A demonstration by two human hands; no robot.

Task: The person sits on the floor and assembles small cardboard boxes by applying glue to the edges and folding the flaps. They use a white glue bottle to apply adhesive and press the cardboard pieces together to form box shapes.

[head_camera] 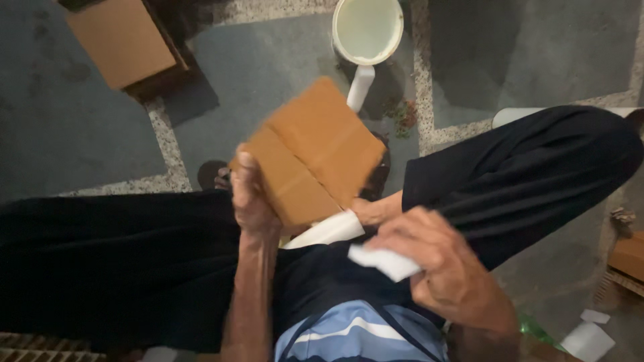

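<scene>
Head view, left hand (pixel 251 201) gripping flat brown folded cardboard piece (pixel 312 154) at its left edge, right hand (pixel 439 268) near, pinching small white paper slip (pixel 384 261), white round plastic bucket (pixel 367 30) far behind.

Two cardboard boxes (pixel 315 151) (pixel 121 40); one white bowl (pixel 367 28); two hands (pixel 251 194) (pixel 443 265)

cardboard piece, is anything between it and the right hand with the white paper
Nothing visible. The cardboard piece sits in the left hand, and the right hand with the white paper hangs just below it, open gap between.

The head camera is looking steeply down from close above the lap. It is facing the floor (pixel 268 74) beyond the knees.
</scene>
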